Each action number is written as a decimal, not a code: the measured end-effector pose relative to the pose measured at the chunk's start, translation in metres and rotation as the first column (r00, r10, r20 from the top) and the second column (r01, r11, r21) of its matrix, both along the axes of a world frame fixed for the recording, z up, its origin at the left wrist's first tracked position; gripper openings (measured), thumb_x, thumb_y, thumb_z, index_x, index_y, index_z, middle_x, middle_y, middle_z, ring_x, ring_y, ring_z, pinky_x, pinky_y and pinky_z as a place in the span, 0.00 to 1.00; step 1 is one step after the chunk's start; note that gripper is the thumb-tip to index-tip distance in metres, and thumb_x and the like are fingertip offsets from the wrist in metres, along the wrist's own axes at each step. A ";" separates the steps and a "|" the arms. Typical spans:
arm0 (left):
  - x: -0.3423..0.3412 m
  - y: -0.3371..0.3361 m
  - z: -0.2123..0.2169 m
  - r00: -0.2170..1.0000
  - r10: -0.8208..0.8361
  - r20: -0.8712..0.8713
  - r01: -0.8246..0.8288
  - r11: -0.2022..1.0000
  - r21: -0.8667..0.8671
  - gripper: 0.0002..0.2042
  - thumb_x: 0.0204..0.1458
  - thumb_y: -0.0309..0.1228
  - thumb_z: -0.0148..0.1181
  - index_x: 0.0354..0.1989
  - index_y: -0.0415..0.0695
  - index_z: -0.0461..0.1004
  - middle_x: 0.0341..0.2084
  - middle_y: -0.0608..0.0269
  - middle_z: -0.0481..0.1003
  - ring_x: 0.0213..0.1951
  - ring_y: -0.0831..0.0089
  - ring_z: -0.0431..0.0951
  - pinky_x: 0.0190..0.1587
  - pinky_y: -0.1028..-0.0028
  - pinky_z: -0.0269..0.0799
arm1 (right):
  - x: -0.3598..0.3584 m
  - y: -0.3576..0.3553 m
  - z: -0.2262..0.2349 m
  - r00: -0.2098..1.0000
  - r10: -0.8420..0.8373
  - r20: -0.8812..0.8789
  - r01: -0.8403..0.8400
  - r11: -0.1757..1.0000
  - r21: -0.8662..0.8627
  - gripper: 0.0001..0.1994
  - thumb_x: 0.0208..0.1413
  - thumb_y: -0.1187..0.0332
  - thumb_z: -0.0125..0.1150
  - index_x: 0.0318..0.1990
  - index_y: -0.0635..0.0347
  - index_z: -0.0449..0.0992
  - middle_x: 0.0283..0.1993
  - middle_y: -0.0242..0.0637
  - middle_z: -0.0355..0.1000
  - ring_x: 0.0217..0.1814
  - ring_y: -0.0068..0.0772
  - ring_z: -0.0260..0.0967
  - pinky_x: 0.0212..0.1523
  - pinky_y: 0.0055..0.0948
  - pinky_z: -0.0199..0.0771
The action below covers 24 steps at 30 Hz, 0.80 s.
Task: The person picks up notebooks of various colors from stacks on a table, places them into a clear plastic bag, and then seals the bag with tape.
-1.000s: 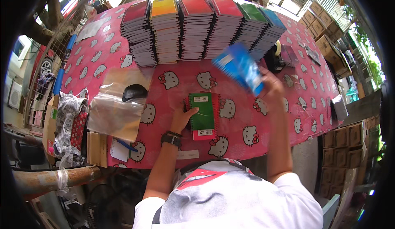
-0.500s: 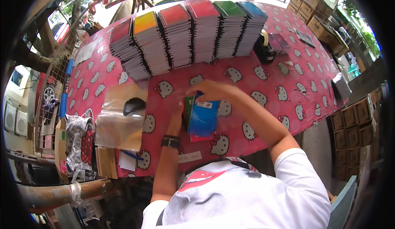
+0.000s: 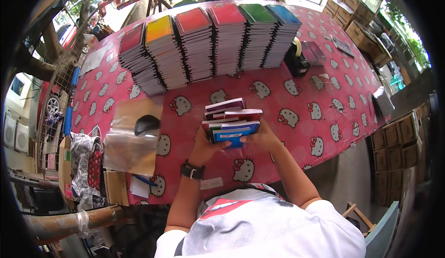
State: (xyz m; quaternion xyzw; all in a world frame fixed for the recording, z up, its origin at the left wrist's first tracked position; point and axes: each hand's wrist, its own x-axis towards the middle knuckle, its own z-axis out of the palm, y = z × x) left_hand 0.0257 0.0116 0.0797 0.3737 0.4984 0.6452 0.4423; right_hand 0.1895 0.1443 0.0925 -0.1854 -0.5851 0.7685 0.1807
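Observation:
Between my two hands, a small stack of spiral notebooks [image 3: 232, 125] is tilted up over the table, its edges facing away from me. The blue-covered notebook [image 3: 230, 136] is nearest to me; green, red and purple covers show behind it. My left hand [image 3: 204, 145] grips the stack's left side, with the thumb on the blue cover. From the right, my right hand [image 3: 262, 138] closes round the other side, its thumb also on the blue cover. The undersides of the fingers are hidden behind the notebooks.
Tall notebook stacks [image 3: 194, 42] stand in a row at the far side of the pink patterned tablecloth [image 3: 296, 109]. Right of them is a black tape dispenser [image 3: 296, 61]. Brown sheets under clear plastic [image 3: 134, 142] bear a black object [image 3: 147, 125] at left. Cartons [image 3: 394, 151] are piled beyond the right edge.
The notebooks, flat and upright-facing before, are now gathered and tipped up between both hands. My right hand has moved from the top of the blue notebook to its right side.

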 end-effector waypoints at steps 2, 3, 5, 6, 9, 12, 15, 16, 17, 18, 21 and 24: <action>0.004 0.003 -0.005 0.998 -0.039 0.044 0.037 0.998 0.042 0.38 0.31 0.19 0.68 0.55 0.40 0.55 0.48 0.60 0.67 0.50 0.70 0.68 0.53 0.71 0.65 | 0.006 0.005 -0.002 0.999 -0.041 -0.014 0.043 0.989 0.141 0.46 0.30 0.72 0.74 0.60 0.61 0.53 0.55 0.40 0.60 0.59 0.35 0.57 0.58 0.33 0.57; 0.004 0.006 -0.008 0.996 -0.055 0.063 0.051 0.997 0.066 0.39 0.31 0.19 0.68 0.56 0.42 0.55 0.50 0.60 0.65 0.52 0.70 0.66 0.54 0.70 0.64 | 0.006 0.007 -0.005 0.998 -0.058 -0.025 0.062 0.975 0.213 0.46 0.29 0.73 0.74 0.60 0.60 0.53 0.54 0.39 0.61 0.58 0.34 0.57 0.58 0.32 0.57; 0.006 0.018 -0.021 0.998 -0.028 -0.058 0.033 0.996 0.088 0.41 0.30 0.18 0.68 0.57 0.43 0.53 0.53 0.60 0.62 0.54 0.69 0.64 0.54 0.69 0.63 | 0.000 0.006 -0.018 0.995 -0.055 -0.078 0.073 0.967 0.243 0.42 0.30 0.74 0.73 0.57 0.59 0.56 0.51 0.37 0.62 0.56 0.32 0.59 0.56 0.31 0.58; 0.007 0.024 -0.026 0.992 0.010 -0.124 0.000 0.997 0.082 0.41 0.30 0.18 0.68 0.57 0.43 0.53 0.52 0.60 0.63 0.54 0.69 0.65 0.54 0.69 0.63 | -0.005 0.003 -0.021 0.996 -0.053 -0.069 0.070 0.962 0.263 0.41 0.30 0.74 0.73 0.56 0.60 0.57 0.51 0.37 0.62 0.56 0.32 0.59 0.56 0.31 0.59; 0.010 0.023 -0.033 0.990 0.070 -0.126 -0.065 0.997 0.045 0.40 0.29 0.19 0.68 0.55 0.42 0.54 0.50 0.60 0.64 0.52 0.68 0.65 0.53 0.68 0.64 | -0.011 -0.002 -0.024 0.995 -0.068 -0.077 0.084 0.970 0.226 0.40 0.29 0.73 0.73 0.54 0.60 0.57 0.50 0.36 0.62 0.54 0.30 0.59 0.54 0.31 0.60; 0.006 0.025 -0.037 1.000 0.006 0.004 -0.006 0.999 0.040 0.38 0.29 0.19 0.68 0.53 0.42 0.55 0.47 0.61 0.65 0.50 0.69 0.67 0.52 0.68 0.65 | -0.010 0.003 -0.029 0.994 -0.082 -0.075 0.094 0.980 0.176 0.40 0.30 0.73 0.73 0.54 0.60 0.56 0.49 0.35 0.63 0.53 0.29 0.60 0.53 0.31 0.60; 0.010 0.019 -0.039 0.999 0.016 -0.042 -0.013 0.997 0.070 0.37 0.29 0.19 0.67 0.52 0.42 0.55 0.45 0.61 0.66 0.49 0.70 0.67 0.50 0.69 0.66 | -0.011 -0.004 -0.037 0.985 -0.107 -0.137 0.144 0.944 0.297 0.39 0.30 0.74 0.72 0.53 0.59 0.54 0.47 0.34 0.63 0.52 0.28 0.60 0.52 0.30 0.60; 0.013 0.019 -0.037 0.996 0.036 -0.085 -0.029 0.996 0.083 0.36 0.29 0.19 0.67 0.51 0.42 0.55 0.45 0.61 0.66 0.48 0.70 0.67 0.50 0.70 0.66 | -0.011 -0.006 -0.039 0.979 -0.119 -0.167 0.173 0.916 0.363 0.39 0.30 0.74 0.72 0.52 0.58 0.54 0.46 0.34 0.63 0.52 0.28 0.60 0.52 0.29 0.60; 0.011 0.021 -0.039 0.990 0.049 -0.134 -0.040 0.997 0.064 0.37 0.28 0.18 0.66 0.51 0.42 0.55 0.44 0.61 0.66 0.48 0.71 0.67 0.50 0.70 0.66 | -0.012 -0.002 -0.041 0.984 -0.099 -0.146 0.143 0.931 0.335 0.39 0.30 0.74 0.72 0.52 0.58 0.54 0.46 0.33 0.62 0.52 0.28 0.60 0.52 0.29 0.60; 0.009 0.023 -0.040 0.981 0.064 -0.182 -0.057 0.998 0.040 0.37 0.28 0.18 0.66 0.52 0.42 0.55 0.44 0.61 0.66 0.48 0.71 0.67 0.49 0.70 0.66 | -0.015 0.001 -0.041 0.990 -0.073 -0.123 0.108 0.947 0.303 0.39 0.30 0.74 0.72 0.52 0.58 0.54 0.46 0.33 0.62 0.51 0.28 0.60 0.52 0.29 0.60; 0.011 0.019 -0.041 0.984 0.069 -0.163 -0.070 0.998 -0.002 0.37 0.28 0.18 0.67 0.52 0.42 0.55 0.44 0.61 0.67 0.48 0.72 0.68 0.49 0.71 0.66 | -0.015 0.000 -0.040 0.995 -0.041 -0.090 0.063 0.967 0.247 0.39 0.30 0.74 0.71 0.52 0.58 0.54 0.46 0.33 0.62 0.52 0.27 0.60 0.52 0.29 0.59; 0.011 0.017 -0.039 0.978 0.079 -0.195 -0.080 0.997 0.004 0.38 0.29 0.19 0.68 0.53 0.42 0.55 0.45 0.62 0.67 0.48 0.72 0.68 0.50 0.71 0.66 | -0.014 -0.001 -0.043 0.994 -0.068 -0.089 0.086 0.973 0.214 0.41 0.30 0.74 0.72 0.54 0.59 0.52 0.47 0.33 0.62 0.52 0.27 0.59 0.53 0.28 0.59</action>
